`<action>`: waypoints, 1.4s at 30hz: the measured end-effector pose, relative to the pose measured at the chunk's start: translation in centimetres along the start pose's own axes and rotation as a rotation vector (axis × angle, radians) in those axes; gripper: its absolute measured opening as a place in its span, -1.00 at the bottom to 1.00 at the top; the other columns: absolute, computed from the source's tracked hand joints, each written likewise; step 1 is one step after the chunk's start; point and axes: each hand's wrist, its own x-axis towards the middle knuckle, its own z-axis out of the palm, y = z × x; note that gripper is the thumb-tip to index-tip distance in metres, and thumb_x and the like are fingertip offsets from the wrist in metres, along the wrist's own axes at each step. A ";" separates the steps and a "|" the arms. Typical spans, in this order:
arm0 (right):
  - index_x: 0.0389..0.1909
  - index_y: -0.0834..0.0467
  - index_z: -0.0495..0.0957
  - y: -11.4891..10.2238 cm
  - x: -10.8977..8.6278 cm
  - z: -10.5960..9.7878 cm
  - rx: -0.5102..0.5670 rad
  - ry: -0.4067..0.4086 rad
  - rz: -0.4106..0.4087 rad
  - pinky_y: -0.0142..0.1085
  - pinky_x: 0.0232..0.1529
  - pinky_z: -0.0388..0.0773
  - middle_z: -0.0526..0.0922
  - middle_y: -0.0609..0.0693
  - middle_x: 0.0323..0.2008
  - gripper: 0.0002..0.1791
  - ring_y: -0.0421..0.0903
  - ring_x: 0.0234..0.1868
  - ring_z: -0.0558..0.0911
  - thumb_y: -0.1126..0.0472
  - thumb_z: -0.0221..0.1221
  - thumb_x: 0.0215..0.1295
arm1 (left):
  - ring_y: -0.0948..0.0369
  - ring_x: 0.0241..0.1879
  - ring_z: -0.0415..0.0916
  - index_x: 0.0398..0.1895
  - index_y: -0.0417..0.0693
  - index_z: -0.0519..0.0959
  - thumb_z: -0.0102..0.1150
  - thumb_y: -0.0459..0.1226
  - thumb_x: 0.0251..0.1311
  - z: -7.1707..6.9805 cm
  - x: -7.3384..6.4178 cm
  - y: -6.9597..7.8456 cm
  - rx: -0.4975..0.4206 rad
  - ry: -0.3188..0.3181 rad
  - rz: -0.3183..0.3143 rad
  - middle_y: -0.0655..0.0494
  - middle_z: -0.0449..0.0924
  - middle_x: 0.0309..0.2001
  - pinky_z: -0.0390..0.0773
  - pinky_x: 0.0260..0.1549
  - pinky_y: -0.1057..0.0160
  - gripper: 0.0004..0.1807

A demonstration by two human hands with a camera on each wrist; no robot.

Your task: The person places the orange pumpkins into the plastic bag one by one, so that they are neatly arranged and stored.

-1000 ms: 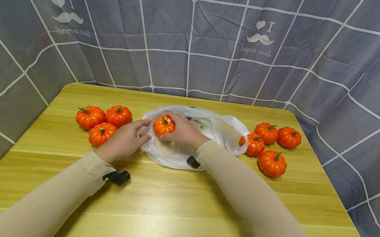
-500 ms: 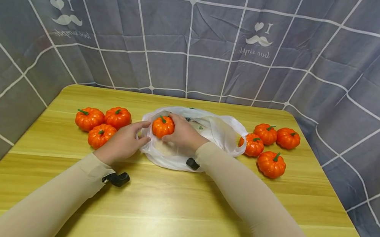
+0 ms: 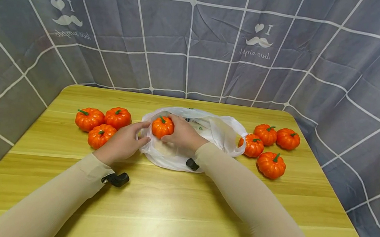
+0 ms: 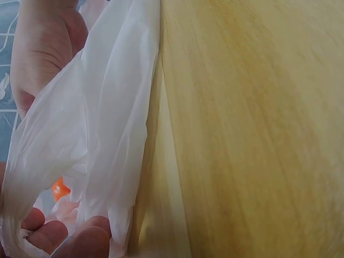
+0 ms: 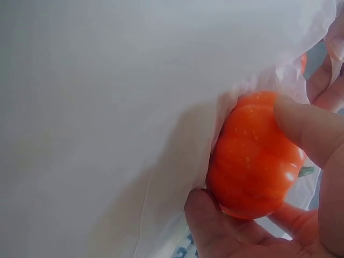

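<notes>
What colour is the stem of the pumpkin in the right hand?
Green; the stem shows best in the head view.

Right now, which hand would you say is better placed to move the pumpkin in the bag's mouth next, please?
Probably the right hand: it grips that pumpkin, while the left hand holds the white bag.

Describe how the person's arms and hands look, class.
The left sleeve and right sleeve are plain, beige and long. A curved black fitting shows at the left one's end, a black piece at the right's. The left hand and right hand are ungloved.
</notes>
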 end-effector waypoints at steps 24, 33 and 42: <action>0.66 0.05 0.14 0.0 -3.4 -2.4 -0.177 0.042 -0.031 0.01 0.54 0.36 0.27 0.08 0.60 0.00 0.09 0.56 0.36 -0.03 0.44 0.31 | 0.18 -0.67 0.23 0.59 -0.10 0.33 0.21 -0.14 0.49 -0.2 0.0 -0.1 -0.027 -0.010 -0.008 -0.12 0.57 -0.21 0.37 -0.61 0.28 -0.33; 0.66 0.03 0.15 -1.0 -7.8 -6.7 -0.201 0.118 -0.069 0.05 0.48 0.42 0.24 0.10 0.61 -0.03 0.13 0.52 0.41 -0.09 0.40 0.35 | 0.17 -0.63 0.18 0.57 -0.12 0.34 0.21 -0.14 0.49 -0.3 0.0 -0.2 -0.008 -0.005 0.000 -0.13 0.62 -0.17 0.37 -0.53 0.21 -0.35; 0.63 0.09 0.19 0.6 -12.1 -13.0 -0.183 0.351 -0.141 0.10 0.27 0.57 0.23 0.14 0.60 -0.11 0.21 0.28 0.57 0.00 0.37 0.40 | 0.16 -0.63 0.20 0.59 -0.12 0.32 0.20 -0.15 0.50 -0.4 -0.1 -0.2 -0.012 -0.018 -0.016 -0.16 0.59 -0.14 0.38 -0.55 0.23 -0.33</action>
